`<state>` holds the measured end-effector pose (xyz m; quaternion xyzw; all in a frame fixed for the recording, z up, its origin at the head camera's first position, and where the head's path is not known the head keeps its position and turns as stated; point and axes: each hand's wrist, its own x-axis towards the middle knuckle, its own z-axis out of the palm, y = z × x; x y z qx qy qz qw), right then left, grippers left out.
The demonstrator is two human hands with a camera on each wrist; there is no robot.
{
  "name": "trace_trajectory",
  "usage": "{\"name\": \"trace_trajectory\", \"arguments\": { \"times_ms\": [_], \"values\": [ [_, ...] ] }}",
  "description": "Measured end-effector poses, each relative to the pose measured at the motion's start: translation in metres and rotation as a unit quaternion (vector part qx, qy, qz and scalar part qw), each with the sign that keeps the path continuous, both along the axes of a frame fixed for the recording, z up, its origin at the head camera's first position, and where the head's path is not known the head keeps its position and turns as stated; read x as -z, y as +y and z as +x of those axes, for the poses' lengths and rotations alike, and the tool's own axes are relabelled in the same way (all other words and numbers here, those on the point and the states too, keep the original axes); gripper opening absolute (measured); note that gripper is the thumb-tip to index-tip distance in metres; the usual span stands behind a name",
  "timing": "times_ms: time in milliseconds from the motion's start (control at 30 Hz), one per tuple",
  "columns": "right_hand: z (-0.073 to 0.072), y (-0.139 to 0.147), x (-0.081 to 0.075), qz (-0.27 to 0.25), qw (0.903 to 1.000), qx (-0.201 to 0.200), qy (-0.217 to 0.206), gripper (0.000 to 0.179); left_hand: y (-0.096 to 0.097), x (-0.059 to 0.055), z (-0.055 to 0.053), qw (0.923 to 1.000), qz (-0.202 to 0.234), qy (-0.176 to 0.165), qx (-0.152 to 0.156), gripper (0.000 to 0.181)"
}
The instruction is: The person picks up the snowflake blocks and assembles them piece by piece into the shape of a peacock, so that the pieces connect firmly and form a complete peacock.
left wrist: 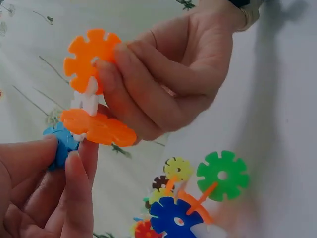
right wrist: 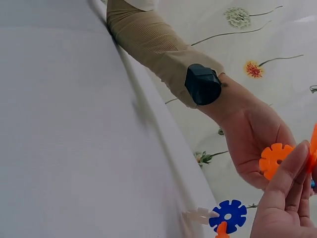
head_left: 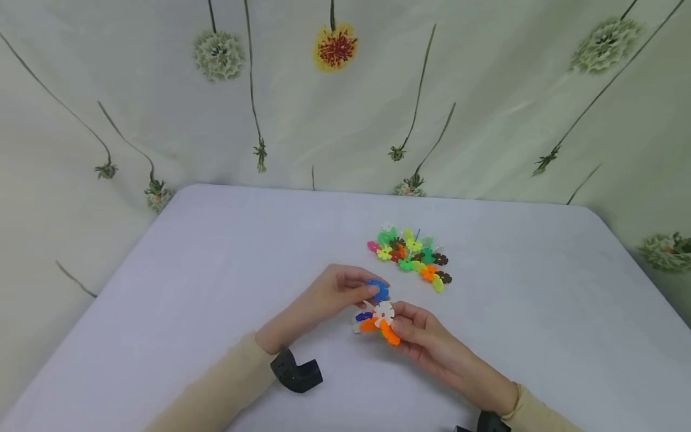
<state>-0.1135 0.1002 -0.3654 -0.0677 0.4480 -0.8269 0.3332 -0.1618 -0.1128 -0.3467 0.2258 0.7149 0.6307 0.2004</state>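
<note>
My left hand (head_left: 324,297) pinches a light blue snowflake disc (head_left: 380,290) between thumb and fingers. Close below it, my right hand (head_left: 434,345) grips a joined cluster of slotted discs. That cluster shows a white disc (head_left: 384,312), an orange disc (head_left: 390,333) and a dark blue disc (left wrist: 173,219). In the left wrist view the right-hand fingers press on an upper orange disc (left wrist: 81,54), and a green disc (left wrist: 223,175) hangs lower. The light blue disc's edge meets the white and orange pieces there. The right wrist view cuts off most of the cluster.
Beyond the hands, a pile of loose colored snowflake discs (head_left: 407,263) lies on the white table (head_left: 259,240). A flower-print cloth (head_left: 486,108) hangs behind the table. A black wrist mount (head_left: 297,372) sits by the left sleeve.
</note>
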Motion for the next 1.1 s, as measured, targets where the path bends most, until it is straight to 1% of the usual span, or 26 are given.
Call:
{"name": "trace_trajectory", "arguments": {
  "times_ms": [100,200,333,467,500,567,633,700,767,800,867,1000,1033,1100],
  "values": [
    [0.001,0.001,-0.001,-0.028,0.9994,-0.010,-0.019,0.016,-0.001,-0.003,0.003,0.9998,0.001,-0.017,0.003,0.024],
    [0.002,0.000,0.000,-0.064,0.9973,-0.010,-0.035,0.015,-0.004,-0.003,0.006,0.9992,0.010,-0.039,-0.005,0.025],
    [0.003,-0.002,0.005,-0.099,0.9940,-0.012,-0.044,0.015,-0.007,0.000,0.009,0.9987,0.019,-0.044,-0.017,0.026],
    [0.005,-0.004,0.005,-0.110,0.9916,0.004,-0.068,0.017,-0.007,0.004,0.011,0.9989,0.020,-0.036,-0.020,0.025],
    [0.005,-0.004,0.004,-0.107,0.9919,0.013,-0.067,0.017,-0.006,0.005,0.011,0.9991,0.017,-0.032,-0.023,0.024],
    [0.007,-0.005,0.002,-0.087,0.9946,0.030,-0.049,0.016,-0.004,0.006,0.011,0.9992,0.009,-0.023,-0.032,0.023],
    [0.009,-0.006,0.001,-0.048,0.9973,0.052,-0.022,0.013,-0.001,0.006,0.011,0.9992,-0.001,-0.012,-0.039,0.022],
    [0.010,-0.007,-0.001,0.003,0.9974,0.072,-0.002,0.011,0.000,0.005,0.012,0.9990,-0.010,0.000,-0.042,0.022],
    [0.011,-0.008,-0.004,0.044,0.9952,0.088,0.002,0.008,0.001,0.003,0.013,0.9990,-0.015,0.012,-0.039,0.022],
    [0.012,-0.008,-0.006,0.055,0.9941,0.093,-0.003,0.006,0.001,0.001,0.013,0.9992,-0.015,0.016,-0.034,0.023],
    [0.012,-0.007,-0.009,0.062,0.9933,0.096,-0.016,0.004,0.000,-0.001,0.012,0.9995,-0.012,0.018,-0.021,0.023],
    [0.012,-0.006,-0.014,0.042,0.9943,0.087,-0.044,0.007,-0.002,-0.003,0.010,0.9998,0.006,0.014,0.013,0.023],
    [0.012,-0.005,-0.015,0.037,0.9949,0.082,-0.047,0.008,-0.003,-0.002,0.009,0.9996,0.010,0.016,0.021,0.022],
    [0.013,-0.005,-0.016,0.029,0.9959,0.071,-0.047,0.009,-0.004,-0.002,0.007,0.9985,0.018,0.032,0.039,0.022]
  ]
}}
